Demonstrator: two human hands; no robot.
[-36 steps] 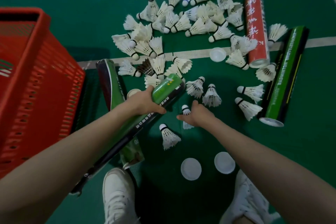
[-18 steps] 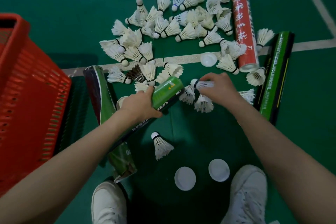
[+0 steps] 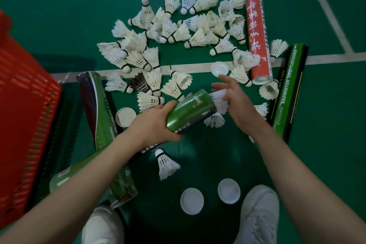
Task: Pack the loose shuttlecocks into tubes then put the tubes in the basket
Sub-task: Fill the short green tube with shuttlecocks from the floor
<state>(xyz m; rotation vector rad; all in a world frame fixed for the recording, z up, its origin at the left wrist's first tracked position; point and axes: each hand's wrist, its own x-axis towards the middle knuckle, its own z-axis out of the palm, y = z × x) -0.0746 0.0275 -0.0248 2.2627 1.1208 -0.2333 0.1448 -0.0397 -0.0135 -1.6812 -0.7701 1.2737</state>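
Green tube [image 3: 191, 110] lies mid-frame, gripped in our left hand [image 3: 152, 125]. White feathers of a shuttlecock [image 3: 218, 99] stick out of its mouth, and our right hand [image 3: 235, 103] touches them with fingers spread. Loose shuttlecocks [image 3: 178, 33] litter the upper centre. The right-edge tube [image 3: 287, 93] reads "BADMINTON SHUTTLECOCKS". The red basket [image 3: 23, 115] stands at left, its inside hidden.

Left hand [image 3: 153, 125] grips green tube [image 3: 191, 110]; right hand [image 3: 240, 106], fingers [image 3: 224, 81] spread, at shuttlecock [image 3: 217, 95] protruding from mouth.
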